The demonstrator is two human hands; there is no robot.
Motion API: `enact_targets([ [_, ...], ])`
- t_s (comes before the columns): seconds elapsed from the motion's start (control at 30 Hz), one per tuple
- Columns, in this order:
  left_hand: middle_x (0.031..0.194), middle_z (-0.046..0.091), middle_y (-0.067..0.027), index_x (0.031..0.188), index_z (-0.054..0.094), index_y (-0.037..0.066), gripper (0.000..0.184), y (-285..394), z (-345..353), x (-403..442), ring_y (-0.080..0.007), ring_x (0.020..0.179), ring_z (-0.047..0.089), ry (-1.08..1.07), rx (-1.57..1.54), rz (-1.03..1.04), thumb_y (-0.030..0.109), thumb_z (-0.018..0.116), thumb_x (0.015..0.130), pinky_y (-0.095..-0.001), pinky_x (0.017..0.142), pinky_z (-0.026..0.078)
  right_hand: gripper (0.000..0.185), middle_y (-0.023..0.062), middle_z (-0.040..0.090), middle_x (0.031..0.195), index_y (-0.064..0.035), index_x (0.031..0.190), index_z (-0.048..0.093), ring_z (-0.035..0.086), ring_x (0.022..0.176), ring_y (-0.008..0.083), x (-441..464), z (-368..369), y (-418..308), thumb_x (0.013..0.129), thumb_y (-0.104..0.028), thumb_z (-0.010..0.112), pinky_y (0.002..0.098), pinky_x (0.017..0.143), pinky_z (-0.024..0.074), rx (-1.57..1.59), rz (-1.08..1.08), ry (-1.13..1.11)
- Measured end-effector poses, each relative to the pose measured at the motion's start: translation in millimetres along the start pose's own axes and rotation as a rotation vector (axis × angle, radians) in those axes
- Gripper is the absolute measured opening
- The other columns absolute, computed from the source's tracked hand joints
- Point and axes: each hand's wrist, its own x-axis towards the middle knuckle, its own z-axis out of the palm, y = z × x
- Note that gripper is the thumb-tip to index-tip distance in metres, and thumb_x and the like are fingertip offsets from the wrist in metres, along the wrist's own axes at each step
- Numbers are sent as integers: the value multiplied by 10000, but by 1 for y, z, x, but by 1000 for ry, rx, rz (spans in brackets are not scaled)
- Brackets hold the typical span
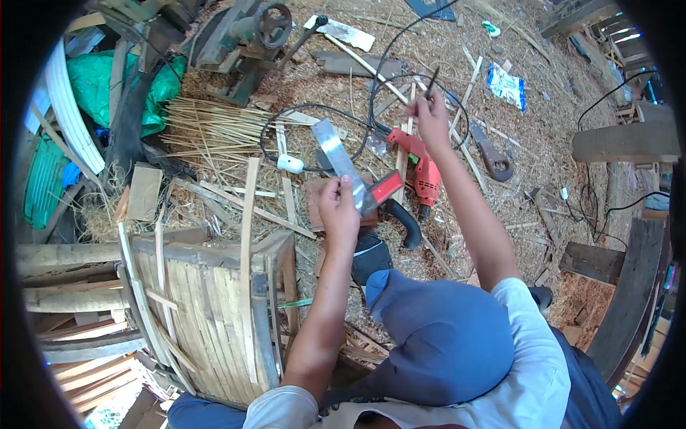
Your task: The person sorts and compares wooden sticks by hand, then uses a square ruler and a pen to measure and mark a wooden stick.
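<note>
My left hand [339, 207] is closed around a try square, with its metal blade [330, 145] pointing up and away and its red and black stock [384, 187] to the right. Between the fingers of my right hand [431, 118] is a thin dark pencil [433, 80], tip up. Just below that hand a red power drill [426, 177] lies on the shavings. Close under the try square are a reddish wooden block [316, 207], partly hidden, and a tool's black curved handle [410, 229].
Wood shavings and loose strips cover the ground. A slatted wooden panel [204, 300] stands at lower left, near a bundle of thin sticks [214, 126]. A black cable [373, 93] loops around a white plug piece [290, 164]. A wooden-handled tool [493, 159] lies right; a handwheel machine [271, 27] stands behind.
</note>
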Motion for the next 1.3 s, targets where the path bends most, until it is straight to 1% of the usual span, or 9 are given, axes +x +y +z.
enact_targets([
  [0.23,740,579,26,969,659,19,253,100,1,-47,-29,632,488,-137,-84,161,223,607,1110,-230,553,388,135,-11,563,934,-85,1030,498,541,828,97,-102,-28,-168,1073,-171,593,271,742,463,-257,17,-476],
  [0.37,726,567,41,940,677,32,260,185,-17,-82,-30,607,468,-111,-328,156,240,641,1091,-227,533,359,275,-25,475,855,-76,1008,510,486,807,88,-138,-6,-263,986,-195,757,303,720,446,-412,-146,-694],
  [0.47,745,593,45,945,703,40,251,233,-57,-95,-40,625,506,-86,-345,150,252,666,1074,-239,553,380,355,5,527,848,-73,964,465,515,789,105,-167,22,-334,955,-187,802,316,736,472,-503,-397,-808],
  [0.57,792,669,32,1007,752,42,240,284,-126,-106,-56,672,577,-107,-340,152,266,683,1060,-265,598,432,375,-18,625,922,-114,926,420,523,853,72,-213,69,-400,955,-103,794,275,773,462,-512,-383,-1017],
  [0.7,927,742,-19,1167,729,52,338,344,-235,-148,-114,841,701,-159,-65,135,364,629,1084,-259,771,550,381,13,649,886,-107,913,428,560,792,102,-270,134,-417,931,-99,809,303,709,483,-335,-302,-1015],
  [0.87,933,738,-45,1229,717,23,440,296,-344,-224,-146,859,716,34,341,194,423,623,1073,-338,780,567,330,-17,606,870,-141,922,436,582,773,74,-311,175,-425,984,-97,757,258,583,450,-161,-121,-996],
  [1.0,990,718,-127,1156,749,54,343,213,-364,-282,-325,892,717,-2,1010,134,356,683,1006,-412,808,568,299,-31,616,900,-173,948,444,587,712,78,-319,188,-412,1012,-132,732,257,565,441,-147,-10,-1018],
  [1.2,1020,645,-123,1134,728,83,255,143,-337,-301,-362,953,679,91,1129,444,229,754,926,-469,814,563,301,35,656,922,-139,988,428,635,707,113,-333,192,-389,1007,-98,726,275,572,427,-118,55,-1036],
  [1.3,1022,629,-120,1106,701,86,236,136,-329,-291,-351,971,667,40,1120,424,192,764,905,-466,824,557,298,27,650,930,-139,989,436,639,713,111,-333,194,-376,1004,-92,729,268,582,430,-105,96,-1006],
])
